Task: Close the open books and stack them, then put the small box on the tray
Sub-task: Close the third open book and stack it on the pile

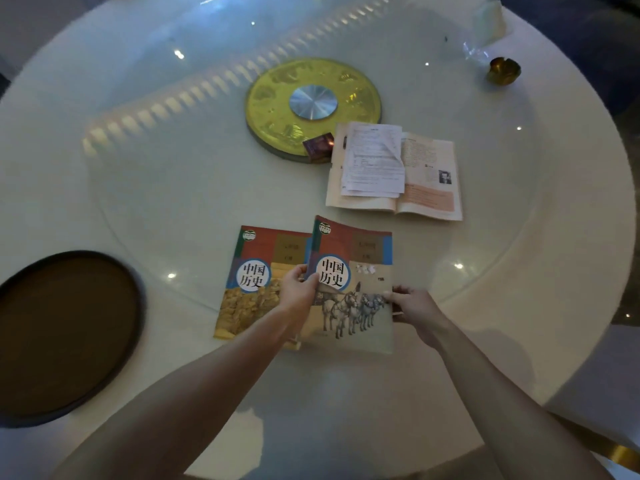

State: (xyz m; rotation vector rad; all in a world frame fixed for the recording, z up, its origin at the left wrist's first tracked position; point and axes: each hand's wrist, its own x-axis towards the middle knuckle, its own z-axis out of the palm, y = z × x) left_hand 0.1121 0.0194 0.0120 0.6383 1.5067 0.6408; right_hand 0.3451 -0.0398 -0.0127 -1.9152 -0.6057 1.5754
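Two closed history textbooks lie side by side near the table's front. My left hand (298, 289) grips the left edge of the horse-cover book (356, 271), and my right hand (414, 308) grips its right edge; the book is tilted and overlaps the yellow-cover book (252, 268) to its left. Farther back on the right, an open book (429, 178) lies flat with loose sheets (374, 161) on its left page. A small dark box (318, 147) sits at the rim of the gold disc, touching the open book's corner. The dark round tray (135, 292) is at the left.
A gold disc (270, 95) with a silver hub marks the middle of the glass turntable on the round white table (571, 237). A small brass dish (504, 71) and a clear plastic bag (486, 22) stand at the far right edge.
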